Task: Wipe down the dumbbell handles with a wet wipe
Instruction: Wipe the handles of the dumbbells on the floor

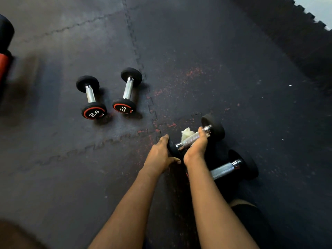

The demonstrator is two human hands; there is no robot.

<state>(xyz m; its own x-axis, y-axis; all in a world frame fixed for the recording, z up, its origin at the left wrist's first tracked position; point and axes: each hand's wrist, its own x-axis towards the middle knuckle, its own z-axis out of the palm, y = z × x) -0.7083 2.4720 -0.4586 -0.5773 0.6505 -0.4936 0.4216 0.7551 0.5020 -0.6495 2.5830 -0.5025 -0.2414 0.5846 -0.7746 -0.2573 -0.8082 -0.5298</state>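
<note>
A small black dumbbell [214,128] with a knurled chrome handle lies at an angle on the dark floor mat. My left hand [159,155] grips its near black head. My right hand [196,146] wraps the handle, with a crumpled white wet wipe [186,133] bunched against the bar behind my fingers. A second dumbbell [231,168] lies just to the right, partly behind my right forearm. Two more dumbbells marked 2.5, one on the left [91,97] and one beside it [128,90], rest farther off on the left.
The floor is interlocking dark rubber mats [233,69] with reddish flecks; their toothed edge runs across the upper right corner. A blurred black and red object [5,51] sits at the far left edge. My knee [246,209] shows at the lower right.
</note>
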